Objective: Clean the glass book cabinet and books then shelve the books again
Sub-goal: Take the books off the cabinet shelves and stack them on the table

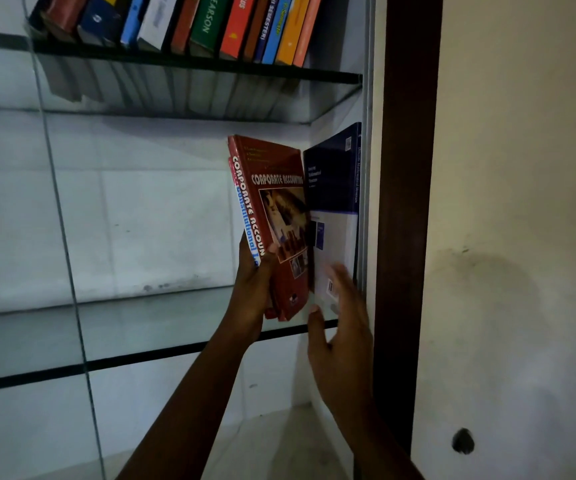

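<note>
Head view: the left hand (253, 292) grips two books together from below. Its thumb lies across the front cover of a red hardback printed "Corporate Accounting" (279, 202), and its fingers wrap behind a thinner white-spined book with blue lettering (246, 223) pressed against the red one's back. The pair tilts, tops leaning left, with the lower corners low over the right end of the middle clear glass shelf (141, 327); whether they touch the glass I cannot tell.

Just right of them, a navy-and-white paperback (335, 188) stands upright at the far right edge of that shelf, against the cabinet's side wall. The right hand (343, 341) is spread wide, fingers loose and blurred and holding nothing, in front of the paperback's lower corner. Contact with the cover cannot be made out.

Above, the upper glass shelf (193, 64) carries a slanting row of colourful books (210, 22) in red, blue, green and orange, reaching nearly to its right end. A white tiled back wall (141, 209) shows behind the shelves, and the vertical edge of a glass pane (61, 220) crosses the left side. A dark brown wooden frame post (407, 202) borders the cabinet on the right, with a cream plaster wall (522, 168) beyond it bearing a small dark hole (463, 441) low down.
</note>
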Tool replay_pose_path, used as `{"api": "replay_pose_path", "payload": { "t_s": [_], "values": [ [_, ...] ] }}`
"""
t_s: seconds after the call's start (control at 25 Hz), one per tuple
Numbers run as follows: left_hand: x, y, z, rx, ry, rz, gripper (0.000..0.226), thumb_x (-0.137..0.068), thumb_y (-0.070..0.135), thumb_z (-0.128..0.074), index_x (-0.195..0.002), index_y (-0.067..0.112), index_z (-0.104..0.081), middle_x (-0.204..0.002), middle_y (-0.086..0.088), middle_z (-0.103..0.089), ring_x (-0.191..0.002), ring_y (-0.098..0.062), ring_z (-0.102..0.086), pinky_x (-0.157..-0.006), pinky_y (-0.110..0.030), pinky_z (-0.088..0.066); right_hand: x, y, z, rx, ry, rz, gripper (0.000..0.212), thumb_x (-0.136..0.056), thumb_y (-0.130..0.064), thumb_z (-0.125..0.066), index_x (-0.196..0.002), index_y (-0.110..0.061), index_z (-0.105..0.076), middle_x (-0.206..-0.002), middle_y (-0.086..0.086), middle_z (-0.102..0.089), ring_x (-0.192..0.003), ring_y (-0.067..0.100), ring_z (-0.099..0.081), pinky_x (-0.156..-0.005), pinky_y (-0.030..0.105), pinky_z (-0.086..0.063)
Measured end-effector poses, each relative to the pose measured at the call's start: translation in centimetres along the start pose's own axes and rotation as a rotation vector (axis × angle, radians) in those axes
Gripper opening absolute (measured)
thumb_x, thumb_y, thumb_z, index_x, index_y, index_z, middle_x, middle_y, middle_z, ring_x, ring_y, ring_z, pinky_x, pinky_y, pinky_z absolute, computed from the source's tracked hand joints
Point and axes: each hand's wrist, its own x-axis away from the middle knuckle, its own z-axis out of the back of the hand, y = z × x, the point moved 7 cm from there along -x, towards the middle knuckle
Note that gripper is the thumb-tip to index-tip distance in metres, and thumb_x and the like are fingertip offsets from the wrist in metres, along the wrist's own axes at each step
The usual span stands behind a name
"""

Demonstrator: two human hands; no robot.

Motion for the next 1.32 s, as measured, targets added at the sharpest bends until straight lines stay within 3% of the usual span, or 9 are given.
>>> {"api": "replay_pose_path", "payload": {
  "t_s": [0.16,0.28,0.52,0.68,0.88,1.0,1.12,1.24,1.32],
  "values": [
    [0.0,0.2,0.0,-0.012,0.008,0.003,0.042,-0.094,0.036,-0.038,-0.133,0.042,-0.022,-0.117,0.022,-0.047,-0.109,-0.007,-0.051,-0.096,-0.045,-0.044,1.4,0.8,0.0,0.084,0.127,-0.077,0.066,-0.083,-0.031,-0.054,-0.141,-0.027,-0.023,-0.15,0.005,-0.028,-0.14,0.014,-0.021,-0.108,0.027,-0.017],
    [0.1,0.0,0.1,-0.006,0.008,0.008,0.05,-0.09,0.04,-0.04,-0.137,0.039,-0.023,-0.124,0.015,-0.048,-0.122,-0.015,-0.048,-0.101,-0.05,-0.042,1.3,0.5,-0.7,0.152,0.138,-0.092,0.071,-0.079,-0.029,-0.055,-0.14,-0.028,-0.018,-0.152,0.008,-0.024,-0.139,0.021,-0.019,-0.107,0.032,-0.012],
    [-0.1,-0.4,0.2,-0.016,0.018,0.033,0.05,-0.095,0.036,-0.038,-0.142,0.035,-0.02,-0.131,0.008,-0.044,-0.123,-0.017,-0.046,-0.101,-0.05,-0.041,1.5,1.3,-0.4,0.173,0.107,-0.085,0.068,-0.08,-0.026,-0.054,-0.139,-0.029,-0.019,-0.151,0.009,-0.027,-0.139,0.018,-0.023,-0.104,0.018,-0.015],
    [-0.3,-0.6,0.3,-0.003,0.015,0.019,0.048,-0.096,0.035,-0.038,-0.141,0.035,-0.022,-0.131,0.009,-0.046,-0.123,-0.016,-0.047,-0.098,-0.045,-0.043,1.6,0.1,-0.6,0.222,0.13,0.009,0.056,-0.083,-0.024,-0.054,-0.136,-0.022,-0.036,-0.142,0.01,-0.04,-0.133,0.009,-0.026,-0.1,0.016,-0.022],
    [-0.1,-0.5,0.2,0.014,0.01,-0.004,0.036,-0.096,0.035,-0.038,-0.129,0.045,-0.027,-0.118,0.021,-0.051,-0.108,0.0,-0.053,-0.082,-0.024,-0.048,-1.8,0.1,-2.2,0.052,-0.175,-0.157,0.068,-0.091,-0.027,-0.055,-0.144,-0.03,-0.011,-0.149,-0.011,-0.021,-0.13,-0.004,-0.012,-0.106,0.021,-0.02],
    [-0.1,-0.5,0.3,0.027,0.037,-0.01,0.041,-0.093,0.039,-0.04,-0.131,0.043,-0.027,-0.121,0.019,-0.051,-0.112,0.0,-0.052,-0.089,-0.026,-0.047,-5.5,0.1,-2.9,0.106,-0.186,-0.163,0.07,-0.089,-0.029,-0.059,-0.146,-0.022,-0.02,-0.15,0.0,-0.03,-0.136,0.011,-0.028,-0.104,0.024,-0.028],
    [-0.1,-0.4,0.5,-0.02,0.08,-0.024,0.05,-0.094,0.034,-0.043,-0.14,0.036,-0.025,-0.125,0.016,-0.05,-0.115,-0.004,-0.052,-0.095,-0.029,-0.043,-7.3,0.5,-2.8,0.222,-0.142,-0.206,0.051,-0.094,-0.023,-0.052,-0.141,-0.015,-0.035,-0.132,0.008,-0.052,-0.118,0.021,-0.053,-0.088,0.02,-0.04],
    [0.0,0.3,0.5,-0.193,0.157,-0.062,0.061,-0.093,0.028,-0.052,-0.145,0.028,-0.02,-0.116,0.022,-0.048,-0.103,0.003,-0.052,-0.092,-0.026,-0.04,-7.1,0.2,-1.8,0.156,-0.046,-0.245,0.036,-0.096,-0.023,-0.047,-0.13,-0.009,-0.047,-0.122,0.009,-0.059,-0.112,0.02,-0.058,-0.082,0.015,-0.038],
    [-0.1,0.9,0.5,-0.314,0.211,-0.075,0.064,-0.091,0.025,-0.056,-0.145,0.022,-0.022,-0.121,0.009,-0.052,-0.105,-0.006,-0.053,-0.089,-0.024,-0.042,-6.5,-0.7,-1.3,0.142,-0.093,-0.24,0.039,-0.097,-0.026,-0.045,-0.132,-0.01,-0.045,-0.121,0.008,-0.058,-0.111,0.017,-0.056,-0.079,0.013,-0.037]
  ]
}}
